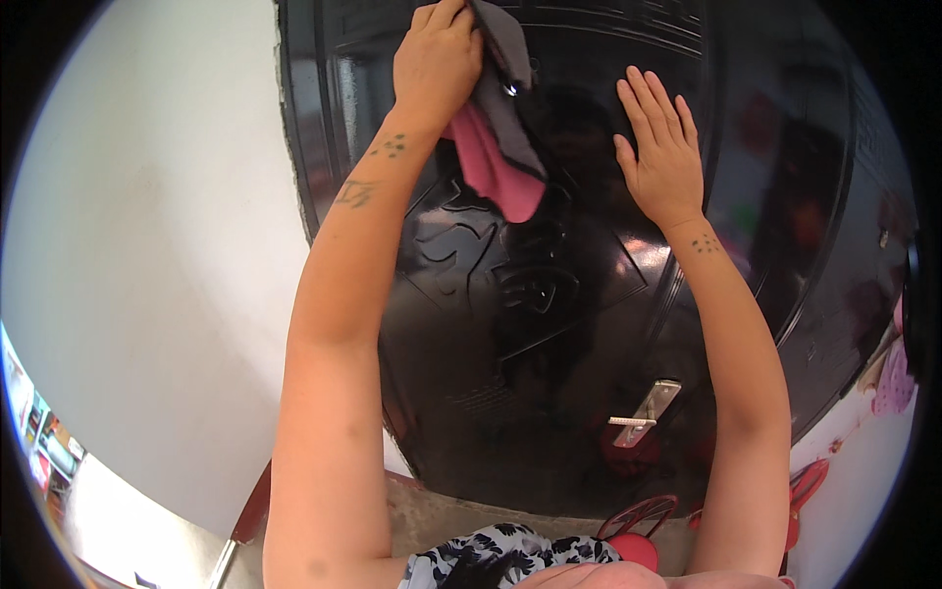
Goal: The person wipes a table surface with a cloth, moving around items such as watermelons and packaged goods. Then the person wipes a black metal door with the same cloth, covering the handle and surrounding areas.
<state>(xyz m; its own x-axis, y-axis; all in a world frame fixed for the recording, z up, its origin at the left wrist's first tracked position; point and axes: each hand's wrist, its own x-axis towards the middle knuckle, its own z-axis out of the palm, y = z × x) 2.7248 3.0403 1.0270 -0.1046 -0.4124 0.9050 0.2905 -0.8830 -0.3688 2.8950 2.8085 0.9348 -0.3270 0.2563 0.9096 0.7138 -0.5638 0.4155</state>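
A glossy black door (441, 368) with raised relief patterns stands before me. My left hand (438, 70) is raised near the top of the view, shut on a cloth (508, 121) that is grey on one side and pink on the other. The cloth hangs down in folds over the door's upper part, above the embossed design. To the right, my right hand (659, 158) lies palm-down against the door, fingers a little spread and nothing in them. Below that hand is a metal lever handle (647, 416) on its plate.
A white wall (162, 221) borders the door on the left. By the door's foot, a red seat (636, 548) stands on the concrete floor (471, 512). A pink dotted cloth (894, 379) hangs at the far right. Several goods (59, 449) show at the far left.
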